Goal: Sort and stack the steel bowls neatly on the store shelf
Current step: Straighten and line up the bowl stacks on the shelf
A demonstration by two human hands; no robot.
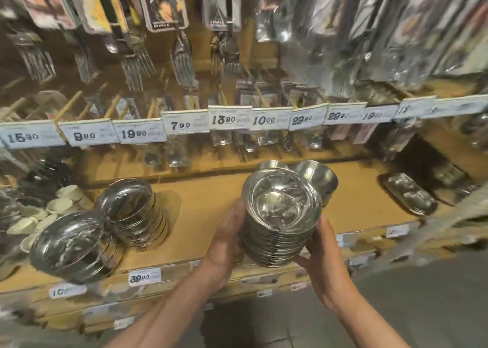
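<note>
Bowl stack (pixel 277 215) held above shelf (pixel 211 210) front, L hand (pixel 224 242) & R hand (pixel 324 252) fingers curled round its sides, 2 other stacks (pixel 132 210) on shelf at left, bowl (pixel 317 178) behind.

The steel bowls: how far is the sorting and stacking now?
Done, it seems: two stacks already stand on the shelf, one at the left front and one behind it. In hand: the left hand and right hand hold a third stack in front of the shelf. Left: setting it down, and the loose bowls behind it are not yet stacked.
</note>
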